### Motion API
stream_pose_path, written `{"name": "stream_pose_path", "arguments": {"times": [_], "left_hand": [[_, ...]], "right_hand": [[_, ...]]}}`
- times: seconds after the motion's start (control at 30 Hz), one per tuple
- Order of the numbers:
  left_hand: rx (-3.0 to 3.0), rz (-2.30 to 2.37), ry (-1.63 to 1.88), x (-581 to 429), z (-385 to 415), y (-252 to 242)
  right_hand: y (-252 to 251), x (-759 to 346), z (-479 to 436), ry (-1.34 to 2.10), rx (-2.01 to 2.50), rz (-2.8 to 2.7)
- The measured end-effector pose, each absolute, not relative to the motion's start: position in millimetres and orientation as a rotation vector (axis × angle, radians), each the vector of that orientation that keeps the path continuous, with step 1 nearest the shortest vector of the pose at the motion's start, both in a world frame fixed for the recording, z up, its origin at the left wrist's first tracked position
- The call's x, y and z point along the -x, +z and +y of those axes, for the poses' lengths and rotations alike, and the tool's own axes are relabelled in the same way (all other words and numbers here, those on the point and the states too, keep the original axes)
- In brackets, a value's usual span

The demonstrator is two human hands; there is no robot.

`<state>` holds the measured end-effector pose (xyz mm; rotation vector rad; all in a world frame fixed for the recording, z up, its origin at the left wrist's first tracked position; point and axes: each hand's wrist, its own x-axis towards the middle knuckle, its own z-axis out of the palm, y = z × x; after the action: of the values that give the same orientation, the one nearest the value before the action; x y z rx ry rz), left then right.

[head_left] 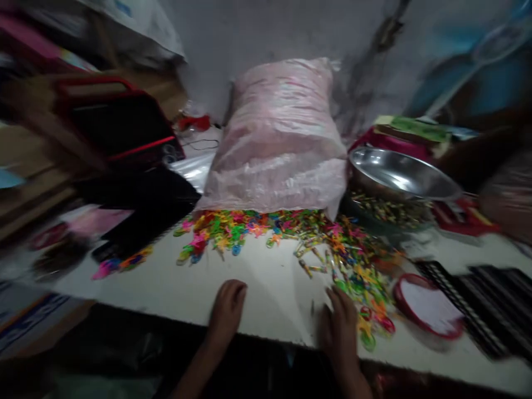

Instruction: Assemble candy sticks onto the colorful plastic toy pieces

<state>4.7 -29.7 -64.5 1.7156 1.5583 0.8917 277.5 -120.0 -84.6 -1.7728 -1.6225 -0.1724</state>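
Observation:
My left hand [228, 305] rests at the front of the white table, its fingers curled in together; whatever they may hold is hidden. Further right, my right hand [341, 318] is partly blurred, with fingers stretched forward and apart from the thumb, and I see nothing in it. It is beside a pile of small colourful plastic pieces [359, 271]. Several short yellowish printed sticks [318, 269] lie just beyond that hand. More bright plastic pieces [224, 230] spill along the open mouth of a big pale pink sack [278, 155].
A red-framed black device [120, 124] stands back left, near dark cloth [145, 205]. To the right are a steel bowl [405, 172] above a container of small pieces [386, 210], a red-rimmed tub [430, 307] and black ridged strips [465, 310].

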Motion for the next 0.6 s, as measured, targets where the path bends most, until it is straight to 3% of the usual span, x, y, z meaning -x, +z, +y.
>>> {"name": "stream_pose_path", "arguments": {"times": [0.17, 0.33, 0.6], "left_hand": [[-1.871, 1.614, 0.982, 26, -10, -85], [-2.04, 1.674, 1.072, 48, 9, -94], [-2.193, 2.087, 1.176, 94, 63, -50]], "right_hand": [[-76, -236, -40, -0.064, 1.91, -1.745], [-86, -225, -19, -0.042, 2.105, -1.827], [-108, -239, -30, -0.157, 1.982, -1.85]]}}
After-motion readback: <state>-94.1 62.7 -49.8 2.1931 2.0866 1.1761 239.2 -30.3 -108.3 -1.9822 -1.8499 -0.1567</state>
